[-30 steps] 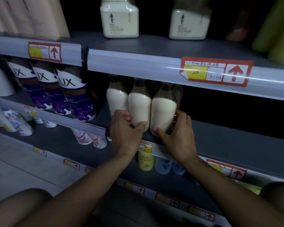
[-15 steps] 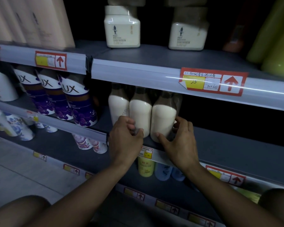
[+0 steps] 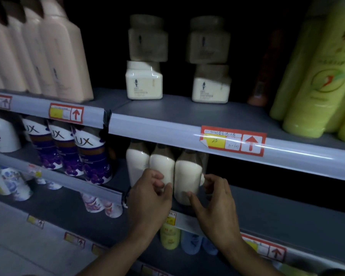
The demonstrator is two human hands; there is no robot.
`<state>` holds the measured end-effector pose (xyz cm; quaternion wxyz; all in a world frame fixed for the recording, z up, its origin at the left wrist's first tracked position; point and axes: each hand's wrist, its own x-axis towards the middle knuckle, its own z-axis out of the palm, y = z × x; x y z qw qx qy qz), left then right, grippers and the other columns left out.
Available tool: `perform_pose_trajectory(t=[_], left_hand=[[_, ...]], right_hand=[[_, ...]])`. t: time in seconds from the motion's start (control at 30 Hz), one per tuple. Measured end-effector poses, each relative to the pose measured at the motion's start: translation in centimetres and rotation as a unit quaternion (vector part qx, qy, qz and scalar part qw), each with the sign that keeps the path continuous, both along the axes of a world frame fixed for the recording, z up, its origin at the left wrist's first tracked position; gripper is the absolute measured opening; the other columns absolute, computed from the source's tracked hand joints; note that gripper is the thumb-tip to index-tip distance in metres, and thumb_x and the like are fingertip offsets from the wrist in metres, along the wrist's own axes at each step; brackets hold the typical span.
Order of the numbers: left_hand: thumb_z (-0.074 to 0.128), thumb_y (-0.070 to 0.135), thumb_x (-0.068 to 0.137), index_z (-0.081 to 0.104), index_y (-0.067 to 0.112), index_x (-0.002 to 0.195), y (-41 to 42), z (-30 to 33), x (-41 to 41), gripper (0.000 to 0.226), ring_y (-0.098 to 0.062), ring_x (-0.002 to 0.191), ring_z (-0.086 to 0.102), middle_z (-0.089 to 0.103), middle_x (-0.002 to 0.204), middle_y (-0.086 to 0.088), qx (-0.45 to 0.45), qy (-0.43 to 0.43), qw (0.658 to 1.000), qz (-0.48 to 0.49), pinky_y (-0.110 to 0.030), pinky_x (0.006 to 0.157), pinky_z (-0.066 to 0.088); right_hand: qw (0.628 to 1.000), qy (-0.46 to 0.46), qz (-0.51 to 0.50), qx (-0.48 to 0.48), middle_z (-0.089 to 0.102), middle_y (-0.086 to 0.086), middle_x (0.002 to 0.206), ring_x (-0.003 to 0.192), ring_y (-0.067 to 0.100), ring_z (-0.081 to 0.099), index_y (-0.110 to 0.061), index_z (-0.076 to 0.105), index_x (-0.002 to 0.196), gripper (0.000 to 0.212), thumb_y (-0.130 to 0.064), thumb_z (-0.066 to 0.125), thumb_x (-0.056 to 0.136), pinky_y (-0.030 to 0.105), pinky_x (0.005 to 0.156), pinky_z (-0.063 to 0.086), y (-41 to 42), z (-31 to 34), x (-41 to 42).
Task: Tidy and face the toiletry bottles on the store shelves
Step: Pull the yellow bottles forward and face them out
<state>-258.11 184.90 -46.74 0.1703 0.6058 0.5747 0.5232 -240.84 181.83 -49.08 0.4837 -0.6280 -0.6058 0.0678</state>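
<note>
Three white bottles with dark caps in a row at the front of the middle shelf (image 3: pixel 287 212), upright, touching side by side: left white bottle (image 3: pixel 136 164), middle white bottle (image 3: pixel 162 166), right white bottle (image 3: pixel 188 176); caps partly hidden behind the price rail of the shelf above. Left hand (image 3: pixel 147 198) at the base of the middle white bottle, fingers curled round its lower front, thumb beside it; grip looks light, palm side hidden. Right hand (image 3: pixel 215 202) around the lower part of the right white bottle, thumb tip touching its front, fingers bent loosely behind its right side; whether those fingers press the bottle or merely sit just beside it cannot be told. To the left on the same shelf, three purple LUX bottles (image 3: pixel 92 156) standing close together, labels outward. On the upper shelf (image 3: pixel 187 114), pink bottles (image 3: pixel 64 62) at the left, cream jars (image 3: pixel 143 80) stacked two high in the centre, tall green bottles (image 3: pixel 319 76) at the right. Red-and-yellow price tag (image 3: pixel 233 140) with an up arrow on the upper rail, straight above the right white bottle. Below the hands, a yellow bottle (image 3: pixel 169 236) and blue bottles (image 3: pixel 191 242) on the lower shelf.
</note>
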Motion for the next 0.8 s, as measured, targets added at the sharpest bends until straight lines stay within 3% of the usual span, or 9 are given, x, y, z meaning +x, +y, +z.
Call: perform_pose_trajectory(t=[0.3,0.43,0.57,0.8], left_hand=[[0.082,0.022,0.080,0.059,0.035,0.083,-2.7,2.6,2.4,0.027,-0.005,0.064,0.065,0.065,0.071,0.014,0.062,0.007,0.997,-0.047,-0.033,0.059,0.058],[0.080,0.015,0.082,0.062,0.032,0.086,-4.2,4.0,4.0,0.025,-0.010,0.067,0.066,0.065,0.078,0.015,0.081,0.009,0.991,-0.109,-0.031,0.058,0.057],[0.076,0.009,0.084,0.064,0.031,0.089,-6.5,6.4,6.0,0.026,-0.014,0.068,0.065,0.065,0.076,0.011,0.117,0.020,0.978,-0.174,-0.019,0.058,0.052],[0.070,0.011,0.086,0.065,0.022,0.094,-9.3,13.4,11.0,0.015,-0.014,0.080,0.066,0.063,0.086,0.012,0.255,0.036,0.934,-0.247,-0.027,0.067,0.054]], right_hand=[[0.997,-0.030,0.021,0.066,0.049,-0.021,0.108,0.101,-0.002,0.058,-0.038,0.052,0.120,0.042,-0.046,0.074,0.085,0.012,0.078,0.048,-3.2,1.6,2.1],[0.992,-0.047,0.022,0.114,0.053,-0.022,0.106,0.093,0.002,0.063,-0.040,0.055,0.116,0.030,-0.045,0.063,0.088,0.022,0.075,0.054,-5.5,3.5,3.6],[0.982,-0.035,0.033,0.183,0.056,-0.015,0.101,0.087,0.007,0.063,-0.028,0.062,0.111,0.021,-0.028,0.066,0.091,0.028,0.073,0.054,-7.6,6.2,5.0],[0.946,-0.029,0.001,0.324,0.059,-0.001,0.090,0.080,0.016,0.064,-0.008,0.068,0.098,0.009,-0.010,0.064,0.090,0.028,0.069,0.052,-10.9,11.8,9.0]])
